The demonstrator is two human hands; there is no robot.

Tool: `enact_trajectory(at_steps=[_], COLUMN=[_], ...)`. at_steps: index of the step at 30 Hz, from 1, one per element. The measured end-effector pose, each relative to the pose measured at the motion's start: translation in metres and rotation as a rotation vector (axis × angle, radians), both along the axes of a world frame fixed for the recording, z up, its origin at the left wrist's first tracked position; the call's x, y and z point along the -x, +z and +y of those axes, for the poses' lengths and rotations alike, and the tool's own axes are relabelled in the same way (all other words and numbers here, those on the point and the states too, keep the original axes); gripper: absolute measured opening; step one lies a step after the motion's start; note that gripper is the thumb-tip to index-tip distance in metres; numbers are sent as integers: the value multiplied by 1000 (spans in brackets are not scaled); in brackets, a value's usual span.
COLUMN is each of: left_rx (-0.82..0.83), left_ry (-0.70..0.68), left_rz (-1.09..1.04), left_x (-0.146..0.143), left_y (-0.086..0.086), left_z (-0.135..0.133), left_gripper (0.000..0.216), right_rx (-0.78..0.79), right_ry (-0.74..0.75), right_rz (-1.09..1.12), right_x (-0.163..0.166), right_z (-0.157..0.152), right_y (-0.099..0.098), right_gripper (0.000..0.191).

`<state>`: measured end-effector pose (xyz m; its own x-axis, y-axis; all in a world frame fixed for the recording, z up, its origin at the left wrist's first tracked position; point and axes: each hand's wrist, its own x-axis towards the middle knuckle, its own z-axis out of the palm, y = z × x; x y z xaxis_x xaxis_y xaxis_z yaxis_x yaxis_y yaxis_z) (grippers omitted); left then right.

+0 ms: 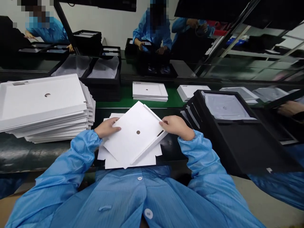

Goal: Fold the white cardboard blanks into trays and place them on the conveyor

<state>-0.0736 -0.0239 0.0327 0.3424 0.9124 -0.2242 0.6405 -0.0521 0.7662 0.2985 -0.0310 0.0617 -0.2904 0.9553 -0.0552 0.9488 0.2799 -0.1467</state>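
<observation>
I hold a white cardboard tray with a small round hole in its middle, tilted in front of my chest. My left hand grips its left edge, thumb on top. On the right edge my right hand is closed, fingers curled over the folded rim. Under the tray lies a flat white cardboard sheet on the dark bench. Both my arms are in blue sleeves.
A tall stack of white trays stands at my left. Black boxes with white liners sit at my right. Finished white trays lie on the green belt. Across it, people in blue coats work over black trays.
</observation>
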Motion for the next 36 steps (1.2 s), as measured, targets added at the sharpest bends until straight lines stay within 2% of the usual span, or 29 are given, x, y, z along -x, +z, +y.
enact_trajectory(at_steps=[4, 6, 8, 11, 13, 14, 18, 21, 25, 29, 32, 34, 36], left_rx=[-23, -35, -62, -80, -83, -86, -108, -165, -322, -478, -535, -512, -469], left_ry=[-121, -163, -187, -200, -208, -210, -205, -218, -283, -278, -334, -385, -417], left_rz=[390, 494, 547, 602, 613, 612, 577, 545, 561, 662, 712, 704, 681], left_x=[10, 8, 2, -10, -13, -13, -4, 3, 5, -3, -12, -19, -25], left_y=[10, 8, 4, -1, -3, -4, -13, -22, -27, -28, -32, -35, -37], left_z=[24, 31, 34, 34, 33, 32, 28, 23, 12, -4, -21, -32, -43], left_gripper=[50, 49, 51, 51, 50, 50, 46, 41, 34, 27, 26, 20, 26], right_rx=[233, 294, 247, 53, 5, 27, 96, 105, 169, 86, -9, -58, -54], right_ry=[303, 375, 292, 64, -11, -14, 36, 59, 127, 149, 209, 320, 455], right_rz=[-88, -134, -98, 142, 309, 375, 595, 699, 771, 680, 476, 306, 166], right_x=[7, 13, 20, 28, 31, 32, 33, 34, 35, 37, 36, 36, 37], right_z=[-27, -34, -34, -21, -9, -3, 12, 17, 24, 26, 19, 10, 2], right_y=[1, -4, -13, -32, -49, -58, -87, -98, -107, -113, -109, -100, -89], right_gripper=[43, 48, 45, 36, 46, 48, 24, 19, 18, 13, 6, 14, 27])
